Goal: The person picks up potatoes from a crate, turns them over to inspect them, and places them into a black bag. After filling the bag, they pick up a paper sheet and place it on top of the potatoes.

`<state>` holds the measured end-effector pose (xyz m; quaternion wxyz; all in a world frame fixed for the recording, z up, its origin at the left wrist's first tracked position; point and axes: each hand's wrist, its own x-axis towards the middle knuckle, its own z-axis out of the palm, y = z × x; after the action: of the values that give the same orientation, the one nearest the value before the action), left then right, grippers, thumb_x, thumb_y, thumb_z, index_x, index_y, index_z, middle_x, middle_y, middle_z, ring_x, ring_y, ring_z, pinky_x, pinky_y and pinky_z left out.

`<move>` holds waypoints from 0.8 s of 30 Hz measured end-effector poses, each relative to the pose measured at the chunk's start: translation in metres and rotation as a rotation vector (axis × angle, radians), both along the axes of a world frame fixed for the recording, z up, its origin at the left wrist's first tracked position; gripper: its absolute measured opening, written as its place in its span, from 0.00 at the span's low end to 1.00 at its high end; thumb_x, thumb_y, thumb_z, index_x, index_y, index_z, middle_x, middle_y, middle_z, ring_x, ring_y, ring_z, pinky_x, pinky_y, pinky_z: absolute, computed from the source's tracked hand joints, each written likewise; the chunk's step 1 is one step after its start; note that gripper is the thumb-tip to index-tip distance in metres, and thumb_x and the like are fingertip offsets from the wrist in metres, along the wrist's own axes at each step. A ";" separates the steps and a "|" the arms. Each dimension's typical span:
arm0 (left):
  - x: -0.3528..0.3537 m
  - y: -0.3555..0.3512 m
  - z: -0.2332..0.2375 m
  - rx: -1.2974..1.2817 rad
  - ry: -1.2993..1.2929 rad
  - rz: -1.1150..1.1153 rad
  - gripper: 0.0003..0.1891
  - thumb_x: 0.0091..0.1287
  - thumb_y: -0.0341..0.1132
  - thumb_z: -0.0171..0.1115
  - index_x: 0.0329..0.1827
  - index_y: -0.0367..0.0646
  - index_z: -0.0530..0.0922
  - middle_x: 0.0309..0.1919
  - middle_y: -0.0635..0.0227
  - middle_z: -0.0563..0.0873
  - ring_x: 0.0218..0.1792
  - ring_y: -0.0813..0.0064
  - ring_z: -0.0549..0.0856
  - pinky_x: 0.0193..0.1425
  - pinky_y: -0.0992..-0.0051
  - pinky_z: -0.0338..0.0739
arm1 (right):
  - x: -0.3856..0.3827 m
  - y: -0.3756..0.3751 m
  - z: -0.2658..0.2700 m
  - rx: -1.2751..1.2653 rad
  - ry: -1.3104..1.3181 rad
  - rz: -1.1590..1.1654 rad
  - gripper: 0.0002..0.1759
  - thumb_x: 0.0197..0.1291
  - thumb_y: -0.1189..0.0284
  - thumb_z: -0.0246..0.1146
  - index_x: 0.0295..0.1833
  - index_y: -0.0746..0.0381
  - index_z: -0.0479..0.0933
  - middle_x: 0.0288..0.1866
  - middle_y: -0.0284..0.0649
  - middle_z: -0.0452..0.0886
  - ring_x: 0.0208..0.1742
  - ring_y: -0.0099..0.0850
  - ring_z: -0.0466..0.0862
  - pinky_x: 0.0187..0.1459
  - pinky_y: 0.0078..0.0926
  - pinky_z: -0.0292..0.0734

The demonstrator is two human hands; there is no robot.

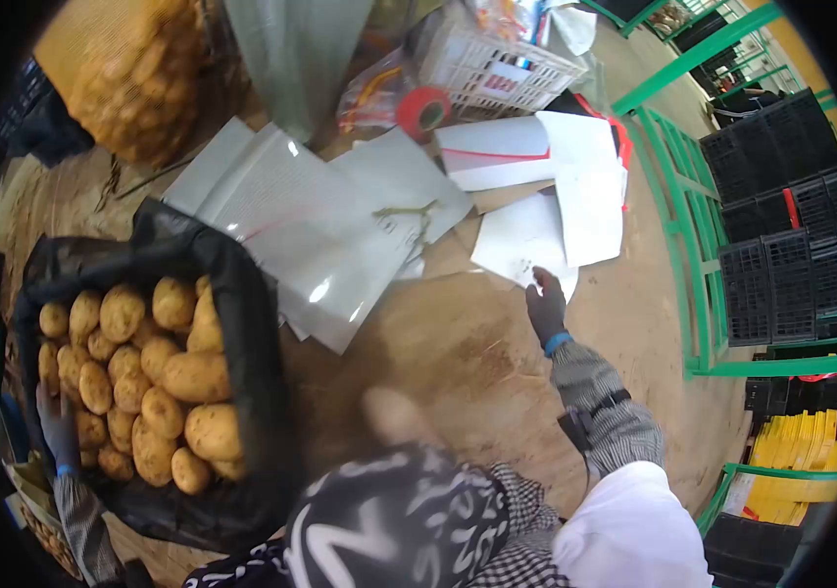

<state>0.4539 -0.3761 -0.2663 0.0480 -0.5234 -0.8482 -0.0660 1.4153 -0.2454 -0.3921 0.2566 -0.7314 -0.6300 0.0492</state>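
Note:
My left hand (58,423), in a grey glove with a blue cuff, lies at the left edge of a crate lined with black plastic (267,392). Its fingers are stretched out against the potatoes (161,412) that fill the crate. To the right, my right hand (545,306), gloved the same way, reaches forward with its fingers apart. Its fingertips are at the lower edge of some white paper sheets (526,240); whether they touch is hard to tell. Glossy clear plastic sheets (311,220) lie between the crate and the paper.
A mesh sack of potatoes (139,88) stands behind the crate. A white basket (497,73) and a red tape roll (423,111) are at the back. Green metal rails (698,245) and stacked black crates (781,265) stand right. Black patterned cloth (389,519) fills the bottom middle, beside a blurred skin-coloured shape.

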 end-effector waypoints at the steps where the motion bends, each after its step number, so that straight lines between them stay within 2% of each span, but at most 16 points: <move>1: -0.008 -0.016 -0.005 0.019 -0.063 -0.029 0.28 0.72 0.38 0.56 0.74 0.44 0.65 0.74 0.54 0.66 0.74 0.55 0.66 0.75 0.64 0.61 | 0.016 0.022 0.002 -0.053 -0.083 -0.088 0.25 0.60 0.69 0.62 0.63 0.61 0.73 0.60 0.46 0.77 0.57 0.39 0.77 0.57 0.36 0.73; 3: 0.024 -0.025 0.009 0.023 -0.010 -0.033 0.27 0.70 0.33 0.56 0.73 0.43 0.66 0.73 0.53 0.66 0.73 0.54 0.66 0.75 0.63 0.62 | 0.043 0.067 0.007 -0.162 -0.241 -0.269 0.33 0.57 0.64 0.65 0.68 0.61 0.68 0.68 0.51 0.71 0.67 0.47 0.71 0.67 0.42 0.66; 4: 0.061 -0.026 0.028 0.030 -0.026 -0.022 0.27 0.69 0.32 0.55 0.73 0.43 0.67 0.74 0.53 0.66 0.73 0.53 0.66 0.75 0.61 0.61 | 0.049 0.087 0.009 -0.178 -0.312 -0.379 0.38 0.56 0.61 0.65 0.71 0.62 0.64 0.71 0.52 0.67 0.70 0.48 0.67 0.69 0.44 0.62; 6: 0.066 -0.040 0.030 0.031 -0.002 -0.018 0.26 0.70 0.31 0.54 0.72 0.40 0.68 0.74 0.52 0.66 0.74 0.53 0.65 0.75 0.62 0.60 | 0.049 0.117 0.014 -0.222 -0.453 -0.594 0.49 0.54 0.54 0.67 0.77 0.63 0.55 0.76 0.55 0.59 0.76 0.50 0.60 0.74 0.49 0.54; 9: 0.087 -0.060 0.046 -0.025 0.029 0.019 0.25 0.71 0.31 0.53 0.71 0.39 0.69 0.73 0.53 0.66 0.73 0.54 0.66 0.75 0.63 0.61 | 0.084 0.144 0.007 -0.452 -0.451 -0.743 0.59 0.53 0.48 0.66 0.81 0.62 0.41 0.81 0.58 0.47 0.79 0.54 0.52 0.76 0.53 0.47; 10: 0.090 -0.068 0.048 -0.046 0.041 0.036 0.24 0.71 0.31 0.53 0.71 0.39 0.69 0.73 0.53 0.67 0.73 0.54 0.66 0.75 0.63 0.61 | 0.104 0.148 -0.005 -0.493 -0.505 -0.735 0.62 0.52 0.44 0.66 0.81 0.62 0.39 0.81 0.57 0.45 0.80 0.53 0.51 0.76 0.53 0.47; 11: 0.092 -0.077 0.049 -0.045 0.048 0.065 0.24 0.71 0.31 0.53 0.71 0.39 0.70 0.73 0.53 0.67 0.73 0.55 0.67 0.75 0.63 0.61 | 0.112 0.149 -0.003 -0.515 -0.535 -0.692 0.56 0.58 0.48 0.64 0.80 0.63 0.41 0.79 0.58 0.54 0.75 0.53 0.63 0.70 0.52 0.62; 13: 0.094 -0.089 0.050 -0.055 0.060 0.108 0.23 0.72 0.32 0.54 0.70 0.39 0.70 0.73 0.54 0.68 0.73 0.55 0.67 0.75 0.63 0.61 | 0.162 0.156 -0.033 -0.560 -0.405 -0.572 0.38 0.67 0.60 0.56 0.76 0.63 0.54 0.65 0.55 0.73 0.61 0.50 0.80 0.56 0.47 0.78; 15: 0.093 -0.103 0.053 -0.017 0.001 0.089 0.22 0.72 0.29 0.54 0.70 0.40 0.71 0.72 0.56 0.69 0.72 0.58 0.68 0.75 0.65 0.62 | 0.187 0.152 -0.036 -0.554 -0.504 -0.416 0.22 0.68 0.71 0.50 0.66 0.60 0.68 0.47 0.48 0.82 0.45 0.47 0.86 0.44 0.44 0.82; 16: 0.095 -0.106 0.056 -0.012 0.011 0.073 0.22 0.72 0.28 0.53 0.70 0.40 0.71 0.72 0.57 0.69 0.72 0.59 0.68 0.75 0.65 0.63 | 0.178 0.145 -0.022 -0.368 -0.529 -0.364 0.15 0.66 0.73 0.50 0.56 0.56 0.74 0.42 0.47 0.83 0.45 0.47 0.85 0.45 0.46 0.81; 17: 0.095 -0.108 0.059 -0.002 0.018 0.057 0.22 0.72 0.27 0.53 0.70 0.41 0.71 0.72 0.57 0.69 0.72 0.59 0.69 0.74 0.66 0.63 | 0.165 0.143 -0.008 -0.208 -0.529 -0.333 0.14 0.65 0.73 0.52 0.54 0.54 0.75 0.41 0.45 0.82 0.43 0.47 0.84 0.44 0.47 0.80; 19: 0.101 -0.102 0.067 0.034 0.047 0.035 0.22 0.72 0.28 0.53 0.70 0.40 0.70 0.71 0.56 0.70 0.72 0.59 0.68 0.74 0.65 0.63 | 0.128 0.132 0.019 0.215 -0.475 -0.147 0.11 0.64 0.74 0.53 0.50 0.56 0.76 0.39 0.43 0.81 0.37 0.44 0.83 0.40 0.45 0.78; 21: 0.112 -0.082 0.075 0.081 0.081 0.002 0.21 0.73 0.29 0.52 0.69 0.39 0.71 0.71 0.56 0.71 0.72 0.59 0.68 0.74 0.65 0.62 | 0.088 0.123 0.035 0.142 -0.491 -0.022 0.10 0.61 0.74 0.55 0.46 0.56 0.79 0.35 0.41 0.81 0.33 0.42 0.81 0.36 0.44 0.75; 23: 0.129 -0.050 0.081 0.127 0.092 -0.077 0.20 0.75 0.30 0.50 0.69 0.38 0.71 0.71 0.56 0.70 0.73 0.59 0.68 0.75 0.64 0.62 | 0.022 0.110 0.047 0.243 -0.508 0.184 0.20 0.61 0.75 0.55 0.57 0.52 0.80 0.35 0.38 0.80 0.35 0.38 0.80 0.36 0.39 0.74; 24: 0.149 -0.030 0.087 0.180 0.022 -0.133 0.20 0.75 0.30 0.50 0.69 0.38 0.71 0.71 0.56 0.70 0.73 0.59 0.67 0.75 0.64 0.61 | -0.019 0.107 0.055 0.043 -0.592 0.209 0.22 0.61 0.75 0.55 0.60 0.49 0.79 0.32 0.37 0.79 0.35 0.35 0.80 0.36 0.38 0.74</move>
<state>0.6026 -0.4057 -0.1794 0.0996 -0.5727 -0.8017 -0.1390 1.3967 -0.1384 -0.3373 0.0708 -0.6395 -0.7501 -0.1529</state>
